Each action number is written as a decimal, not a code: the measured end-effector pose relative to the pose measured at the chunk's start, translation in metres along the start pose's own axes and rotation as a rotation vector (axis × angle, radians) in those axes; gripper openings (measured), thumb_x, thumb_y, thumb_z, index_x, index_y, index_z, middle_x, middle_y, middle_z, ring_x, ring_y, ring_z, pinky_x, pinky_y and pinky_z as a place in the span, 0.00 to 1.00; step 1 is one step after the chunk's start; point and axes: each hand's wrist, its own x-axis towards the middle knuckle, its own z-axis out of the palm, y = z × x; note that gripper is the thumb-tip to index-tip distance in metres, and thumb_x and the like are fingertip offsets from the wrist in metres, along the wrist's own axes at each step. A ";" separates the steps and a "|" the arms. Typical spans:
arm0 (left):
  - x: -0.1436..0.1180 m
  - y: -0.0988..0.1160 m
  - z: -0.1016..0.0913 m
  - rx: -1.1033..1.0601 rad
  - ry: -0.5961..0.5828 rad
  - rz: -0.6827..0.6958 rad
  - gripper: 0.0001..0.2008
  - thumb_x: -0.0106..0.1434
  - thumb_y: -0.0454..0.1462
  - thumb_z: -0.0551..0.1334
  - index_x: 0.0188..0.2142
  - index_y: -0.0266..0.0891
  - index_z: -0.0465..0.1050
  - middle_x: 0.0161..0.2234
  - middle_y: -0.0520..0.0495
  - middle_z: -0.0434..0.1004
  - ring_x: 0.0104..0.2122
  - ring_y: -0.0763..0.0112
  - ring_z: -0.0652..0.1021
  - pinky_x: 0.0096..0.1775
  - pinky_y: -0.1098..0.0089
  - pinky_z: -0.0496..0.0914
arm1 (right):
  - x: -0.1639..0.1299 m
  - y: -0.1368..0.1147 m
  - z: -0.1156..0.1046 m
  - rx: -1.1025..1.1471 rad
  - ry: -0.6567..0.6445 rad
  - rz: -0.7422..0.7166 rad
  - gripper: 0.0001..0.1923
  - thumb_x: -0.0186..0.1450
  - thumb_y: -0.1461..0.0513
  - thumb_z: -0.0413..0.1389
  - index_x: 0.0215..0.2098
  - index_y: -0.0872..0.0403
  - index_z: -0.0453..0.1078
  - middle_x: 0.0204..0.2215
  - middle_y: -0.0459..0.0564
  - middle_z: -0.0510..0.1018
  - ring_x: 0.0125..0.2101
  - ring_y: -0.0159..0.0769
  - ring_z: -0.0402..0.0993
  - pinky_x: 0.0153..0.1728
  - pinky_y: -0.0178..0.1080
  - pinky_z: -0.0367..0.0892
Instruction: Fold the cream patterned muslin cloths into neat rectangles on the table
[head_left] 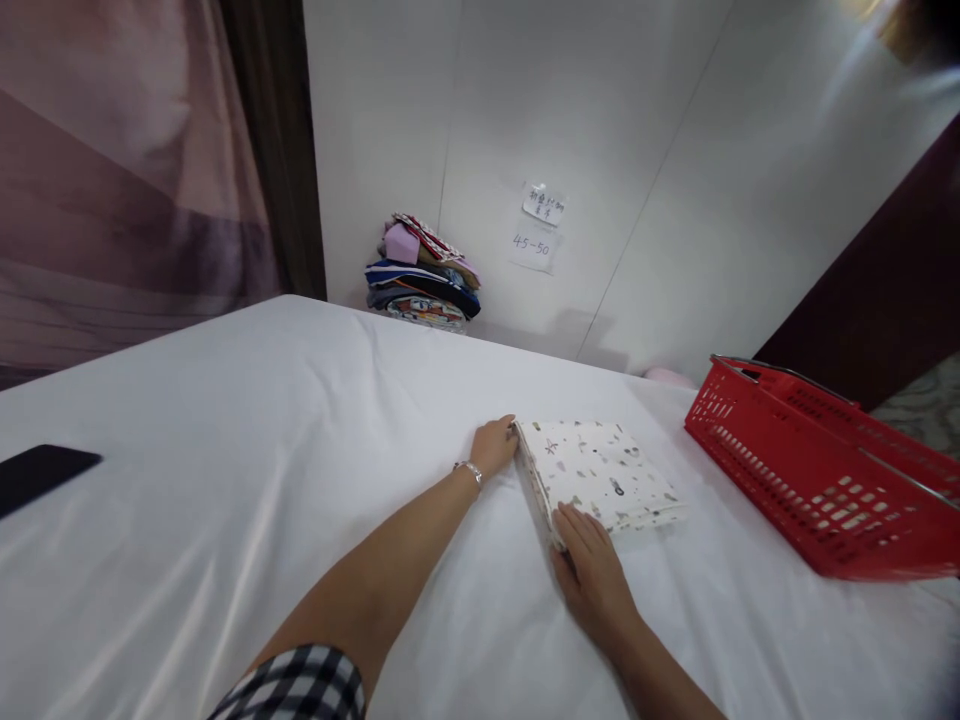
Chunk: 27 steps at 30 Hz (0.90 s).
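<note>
Both our hands rest on a folded patterned cloth (600, 472) lying mid-bed on the white sheet (225, 480). Right hand (592, 570) lies flat on its near corner, fingers spread, gripping nothing; left hand (493, 446) touches the far-left corner w/ fingers curled at the edge. Risk: a sideways push could slide the layers apart & undo the fold. Red basket (825, 470) sits to the right; a clothes stack (424, 280) by the wall.

My fingers (581, 520) are pressing soft matt printed cloth (600, 470); the white sheet (262, 450) is looking smooth, the basket (817, 470) glossy plastic.
</note>
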 end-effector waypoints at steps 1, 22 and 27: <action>0.004 -0.001 0.002 0.004 -0.008 0.009 0.23 0.58 0.34 0.55 0.55 0.38 0.64 0.48 0.42 0.73 0.49 0.63 0.71 0.52 0.64 0.59 | 0.000 0.000 0.000 0.009 0.000 0.003 0.25 0.63 0.66 0.48 0.59 0.53 0.56 0.55 0.56 0.68 0.55 0.46 0.62 0.53 0.54 0.61; 0.050 -0.035 0.004 -0.167 -0.091 0.012 0.13 0.53 0.31 0.58 0.35 0.45 0.79 0.33 0.55 0.80 0.35 0.71 0.77 0.42 0.73 0.68 | -0.001 0.002 0.001 -0.033 0.029 -0.056 0.23 0.64 0.67 0.49 0.58 0.54 0.60 0.53 0.54 0.70 0.54 0.44 0.65 0.50 0.49 0.64; 0.044 -0.035 0.005 -0.203 -0.105 0.018 0.14 0.54 0.33 0.58 0.37 0.45 0.78 0.36 0.55 0.80 0.38 0.71 0.77 0.44 0.74 0.68 | 0.000 0.001 0.002 -0.047 0.018 -0.065 0.22 0.64 0.68 0.49 0.56 0.57 0.61 0.54 0.56 0.69 0.55 0.44 0.64 0.52 0.49 0.62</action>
